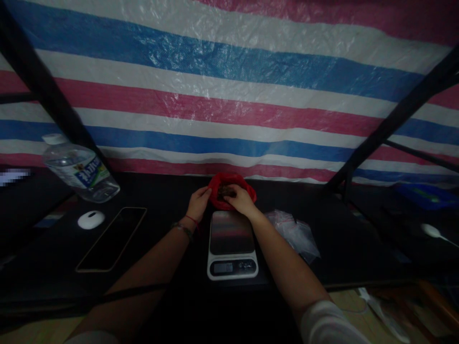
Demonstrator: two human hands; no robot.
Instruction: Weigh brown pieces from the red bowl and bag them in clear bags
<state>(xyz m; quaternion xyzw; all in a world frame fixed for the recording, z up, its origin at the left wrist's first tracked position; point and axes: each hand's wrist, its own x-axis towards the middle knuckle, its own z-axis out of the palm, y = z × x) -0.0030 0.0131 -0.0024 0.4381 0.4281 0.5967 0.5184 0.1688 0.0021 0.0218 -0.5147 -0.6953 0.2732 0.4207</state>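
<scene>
A red plastic bag (232,190) is sitting crumpled and open-mouthed on the dark table (161,200), just behind the far edge of a small digital kitchen scale (232,243), and something dark and lumpy is lying inside it, too dim to make out. The left hand (198,203) is gripping the bag's left rim, its fingers (206,192) curled closed on the thin plastic. The right hand (241,198) is reaching over the bag's mouth with its fingers dipping into the opening; whether they are closed on any of the contents cannot be told. The scale's steel plate is lying bare. Just to the right of the scale, a few clear zip bags (296,231) are lying flat in a loose heap. Well to the left, a clear water bottle (79,170) is standing capped, with a white mouse (91,219) and a dark phone (112,238) lying near it.
</scene>
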